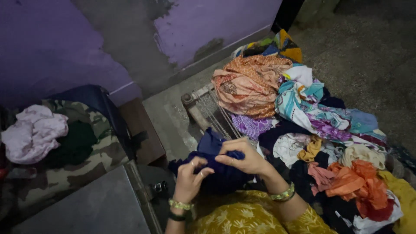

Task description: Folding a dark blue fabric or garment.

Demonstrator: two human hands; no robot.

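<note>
A dark blue garment (212, 149) is bunched up in front of me, low in the middle of the head view. My left hand (189, 177) grips its near edge with the fingers curled in. My right hand (242, 157) pinches the same cloth from above, close beside the left hand. Both wrists wear green and gold bangles. My yellow patterned sleeve (247, 214) fills the bottom of the picture.
A big heap of mixed clothes (312, 130) covers a rope cot (203, 108) on the right. On the left, a camouflage cloth (93, 143) and a pale pink garment (32, 132) lie on a surface. A grey metal box (93, 208) sits at the bottom left. Purple wall behind.
</note>
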